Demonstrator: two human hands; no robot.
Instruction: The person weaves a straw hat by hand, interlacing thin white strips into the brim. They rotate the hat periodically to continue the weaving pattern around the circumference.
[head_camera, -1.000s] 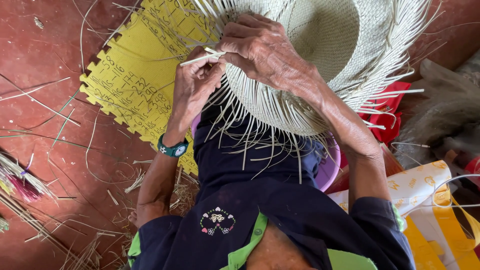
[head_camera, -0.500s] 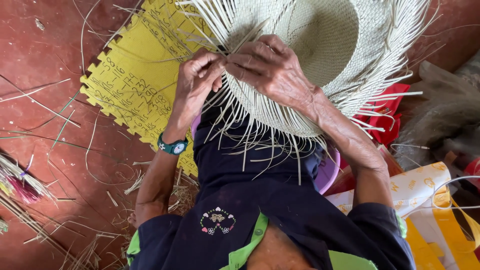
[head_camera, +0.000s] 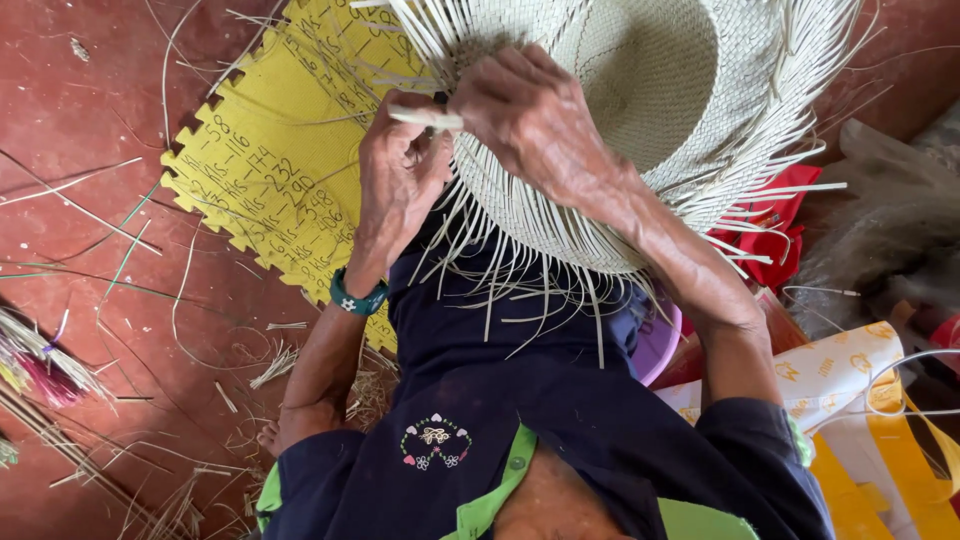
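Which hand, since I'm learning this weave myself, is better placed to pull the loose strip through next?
Probably the left. The left hand already pinches the pale strip at the brim of the straw hat, while the right hand rests over the weave, seemingly steadying it.

garment: dark navy top (head_camera: 520, 400), short sleeves
trim: bright green edging (head_camera: 497, 493) at neckline and sleeve hems
motif: small embroidered heart-and-flower emblem (head_camera: 434, 441)
left wrist: teal beaded bracelet (head_camera: 356, 299)
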